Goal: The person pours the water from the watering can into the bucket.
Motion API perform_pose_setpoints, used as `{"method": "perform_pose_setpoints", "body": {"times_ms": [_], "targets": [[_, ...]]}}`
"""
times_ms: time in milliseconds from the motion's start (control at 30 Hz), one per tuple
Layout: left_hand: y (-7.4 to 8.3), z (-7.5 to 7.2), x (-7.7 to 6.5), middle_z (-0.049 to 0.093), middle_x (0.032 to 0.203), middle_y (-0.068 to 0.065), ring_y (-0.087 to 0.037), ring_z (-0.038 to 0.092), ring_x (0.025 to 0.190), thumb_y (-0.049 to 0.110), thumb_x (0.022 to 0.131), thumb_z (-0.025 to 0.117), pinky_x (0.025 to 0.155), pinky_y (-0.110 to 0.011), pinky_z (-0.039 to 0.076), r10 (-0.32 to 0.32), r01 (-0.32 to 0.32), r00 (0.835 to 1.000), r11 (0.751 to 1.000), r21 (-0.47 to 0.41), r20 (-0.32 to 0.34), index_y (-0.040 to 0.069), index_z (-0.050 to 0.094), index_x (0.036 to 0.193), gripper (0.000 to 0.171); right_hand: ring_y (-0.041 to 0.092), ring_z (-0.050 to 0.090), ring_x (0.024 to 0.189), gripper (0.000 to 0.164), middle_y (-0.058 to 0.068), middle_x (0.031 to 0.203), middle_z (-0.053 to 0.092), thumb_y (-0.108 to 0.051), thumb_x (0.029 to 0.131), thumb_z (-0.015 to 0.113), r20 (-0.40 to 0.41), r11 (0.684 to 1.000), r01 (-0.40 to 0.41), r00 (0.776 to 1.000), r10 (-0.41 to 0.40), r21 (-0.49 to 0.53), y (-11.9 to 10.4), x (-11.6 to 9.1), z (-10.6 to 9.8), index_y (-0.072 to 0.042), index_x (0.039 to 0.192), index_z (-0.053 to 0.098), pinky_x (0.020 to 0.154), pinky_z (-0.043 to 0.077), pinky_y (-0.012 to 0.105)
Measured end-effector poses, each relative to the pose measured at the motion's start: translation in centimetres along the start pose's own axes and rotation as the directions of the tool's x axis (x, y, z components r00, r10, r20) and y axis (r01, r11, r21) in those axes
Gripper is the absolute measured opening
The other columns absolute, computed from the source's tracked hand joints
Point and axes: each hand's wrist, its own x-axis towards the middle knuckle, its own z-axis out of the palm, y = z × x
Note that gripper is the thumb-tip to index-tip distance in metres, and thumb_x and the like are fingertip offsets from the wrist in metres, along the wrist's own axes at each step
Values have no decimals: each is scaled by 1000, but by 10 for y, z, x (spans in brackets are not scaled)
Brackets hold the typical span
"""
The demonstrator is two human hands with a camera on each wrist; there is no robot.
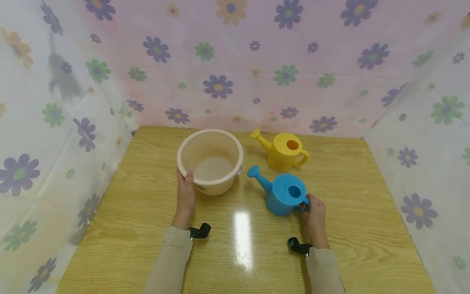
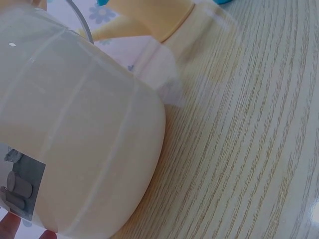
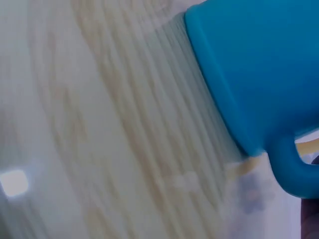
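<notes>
Head view has the left hand (image 1: 185,197) gripping the rim of a round cream plastic bucket (image 1: 218,187) and the right hand (image 1: 316,214) grasping the handle of a blue plastic watering can (image 1: 280,203) to its right, perhaps resting on the wood-grain table (image 1: 273,257). Steadying the bucket and keeping the can level should serve well. The bucket's grey picture label (image 2: 24,183) carries no legible writing.
</notes>
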Motion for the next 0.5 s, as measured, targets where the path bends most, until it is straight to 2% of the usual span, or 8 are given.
{"method": "perform_pose_setpoints", "body": {"times_ms": [100,233,300,367,433,500], "targets": [[1,0,0,26,146,-19,-32,27,134,28,96,33,111,-44,17,4,-4,1000,1000,-8,-3,13,8,147,59,19,45,71,40,4,68,49,-28,96,38,-11,985,13,1000,-15,-174,-5,1,-4,-4,67,49,68,37,28],[1,-1,1,26,146,-19,-33,25,134,28,96,33,111,-44,15,12,-12,1000,1000,-12,-5,12,8,147,60,19,46,75,40,5,79,53,-35,97,38,19,931,36,999,-31,-362,-12,9,-13,-5,80,57,65,38,27],[1,0,1,26,145,-20,-33,25,134,28,96,33,111,-44,16,14,-14,1000,1000,-17,0,12,8,147,60,16,48,78,41,4,85,56,-39,97,38,93,893,86,994,-50,-441,-17,17,-20,-6,90,62,67,40,24],[1,0,1,27,145,-20,-33,26,134,29,96,34,111,-44,16,14,-14,1000,1000,-16,2,12,9,147,60,14,51,82,43,4,91,59,-42,97,38,188,864,143,980,-57,-482,-23,25,-27,-6,100,63,70,43,23],[1,-1,1,27,145,-21,-33,26,134,29,96,34,111,-44,16,13,-13,1000,1000,-11,1,12,10,147,60,13,55,86,47,5,96,61,-43,96,38,278,854,194,959,-61,-482,-30,34,-33,-3,107,60,73,47,24],[1,-1,2,26,146,-20,-33,26,134,29,96,35,110,-44,17,12,-12,1000,1000,-9,-1,12,10,147,60,12,57,87,49,6,99,62,-43,96,39,331,866,213,942,-59,-453,-37,41,-38,0,112,57,73,49,25]]}}
